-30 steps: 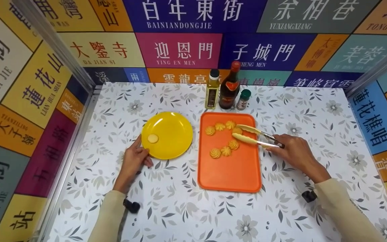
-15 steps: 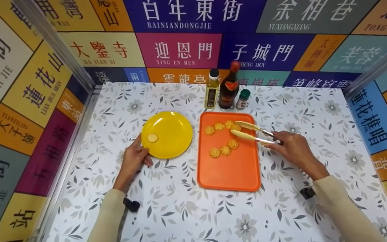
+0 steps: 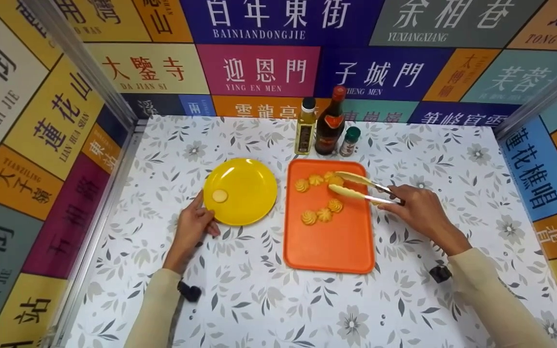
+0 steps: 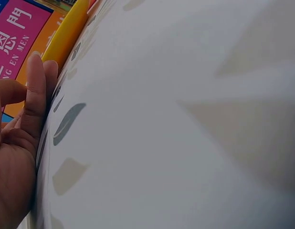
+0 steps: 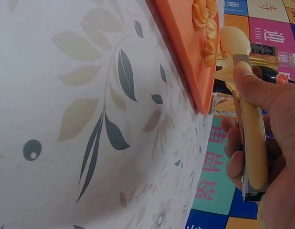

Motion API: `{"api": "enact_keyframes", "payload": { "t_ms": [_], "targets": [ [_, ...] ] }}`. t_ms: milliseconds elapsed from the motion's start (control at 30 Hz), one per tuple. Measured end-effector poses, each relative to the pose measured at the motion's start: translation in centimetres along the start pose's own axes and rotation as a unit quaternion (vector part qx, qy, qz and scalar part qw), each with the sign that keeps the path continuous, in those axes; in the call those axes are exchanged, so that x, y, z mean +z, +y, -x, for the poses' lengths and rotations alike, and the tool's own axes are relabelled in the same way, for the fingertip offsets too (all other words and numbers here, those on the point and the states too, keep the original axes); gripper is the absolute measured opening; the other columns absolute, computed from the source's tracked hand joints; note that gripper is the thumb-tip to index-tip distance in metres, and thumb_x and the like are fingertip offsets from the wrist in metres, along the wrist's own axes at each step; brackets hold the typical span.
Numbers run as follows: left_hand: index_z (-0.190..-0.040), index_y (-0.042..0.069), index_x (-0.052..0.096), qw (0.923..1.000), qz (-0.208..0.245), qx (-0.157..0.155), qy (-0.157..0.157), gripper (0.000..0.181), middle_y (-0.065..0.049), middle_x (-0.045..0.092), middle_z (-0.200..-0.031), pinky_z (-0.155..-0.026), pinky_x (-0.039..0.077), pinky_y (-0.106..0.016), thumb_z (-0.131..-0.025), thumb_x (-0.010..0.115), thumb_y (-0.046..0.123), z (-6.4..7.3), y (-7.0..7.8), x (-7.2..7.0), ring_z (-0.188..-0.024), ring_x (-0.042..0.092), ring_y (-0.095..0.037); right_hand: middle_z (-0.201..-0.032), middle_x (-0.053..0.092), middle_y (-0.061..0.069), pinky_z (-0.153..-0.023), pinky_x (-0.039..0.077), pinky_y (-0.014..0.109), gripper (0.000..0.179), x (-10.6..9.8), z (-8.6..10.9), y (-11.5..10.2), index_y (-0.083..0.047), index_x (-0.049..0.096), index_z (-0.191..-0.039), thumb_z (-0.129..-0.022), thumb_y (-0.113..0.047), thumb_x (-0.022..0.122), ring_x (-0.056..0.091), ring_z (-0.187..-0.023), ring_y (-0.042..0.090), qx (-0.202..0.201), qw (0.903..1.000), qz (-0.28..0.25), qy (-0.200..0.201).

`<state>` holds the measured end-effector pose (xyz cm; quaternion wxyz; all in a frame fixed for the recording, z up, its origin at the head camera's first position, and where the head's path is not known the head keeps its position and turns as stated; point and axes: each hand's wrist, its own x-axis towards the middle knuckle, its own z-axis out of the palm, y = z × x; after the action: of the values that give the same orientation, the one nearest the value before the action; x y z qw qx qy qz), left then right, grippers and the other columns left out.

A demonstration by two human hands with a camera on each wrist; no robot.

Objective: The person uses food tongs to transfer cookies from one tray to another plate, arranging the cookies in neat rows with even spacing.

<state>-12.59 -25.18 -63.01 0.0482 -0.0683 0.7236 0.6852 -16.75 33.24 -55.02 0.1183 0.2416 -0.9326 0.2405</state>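
Note:
My right hand grips a pair of tongs with cream tips, reaching over the orange tray from its right side. The tips stand apart on either side of a piped cookie; whether they touch it I cannot tell. More swirled cookies, such as a lower one, lie on the tray's upper half. At the left, a yellow plate carries one pale round cookie. My left hand holds the plate's lower-left rim, thumb at the edge and fingers alongside.
Behind the tray stand an oil bottle, a dark red-capped bottle and a small green-capped shaker. A floral cloth covers the table. Lettered panels wall the back and both sides.
The tongs have shifted slightly left and toward the back, and the cookie between their tips appears to have shifted with them. My left hand stays on the plate rim.

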Motion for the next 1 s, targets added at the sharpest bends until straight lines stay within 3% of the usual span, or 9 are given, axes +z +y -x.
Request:
{"api": "enact_keyframes", "payload": {
  "t_ms": [233, 500, 1000],
  "targets": [
    [-0.175, 0.015, 0.030, 1.0000, 0.002, 0.009, -0.002, 0.073, -0.029, 0.071, -0.081, -0.056, 0.065, -0.035, -0.111, 0.062, 0.008, 0.0, 0.0, 0.0, -0.057, 0.070, -0.029, -0.092, 0.079, 0.014, -0.061, 0.054, 0.052, 0.046, 0.0, -0.6, -0.4, 0.000, 0.082, -0.121, -0.085, -0.025, 0.096, 0.066, -0.066, 0.030, -0.006, 1.0000, 0.003, -0.005],
    [-0.175, 0.013, 0.029, 0.9999, 0.004, 0.012, -0.003, 0.073, -0.029, 0.071, -0.081, -0.055, 0.065, -0.034, -0.111, 0.063, 0.008, 0.0, -0.1, 0.0, -0.056, 0.070, -0.028, -0.084, 0.075, 0.010, -0.060, 0.047, 0.040, 0.049, 0.5, -1.2, -0.8, 0.000, 0.082, -0.126, -0.087, -0.026, 0.094, 0.061, -0.063, 0.022, -0.007, 0.9997, 0.008, -0.023],
    [-0.176, 0.014, 0.029, 0.9999, -0.006, 0.008, -0.002, 0.074, -0.030, 0.072, -0.083, -0.057, 0.066, -0.035, -0.109, 0.060, 0.005, 0.0, 0.0, 0.0, -0.059, 0.072, -0.029, -0.092, 0.078, 0.015, -0.059, 0.051, 0.039, 0.044, 1.5, -2.7, -1.9, 0.001, 0.081, -0.126, -0.093, -0.025, 0.091, 0.067, -0.068, 0.025, -0.017, 0.9988, -0.004, -0.047]
  ]
}}
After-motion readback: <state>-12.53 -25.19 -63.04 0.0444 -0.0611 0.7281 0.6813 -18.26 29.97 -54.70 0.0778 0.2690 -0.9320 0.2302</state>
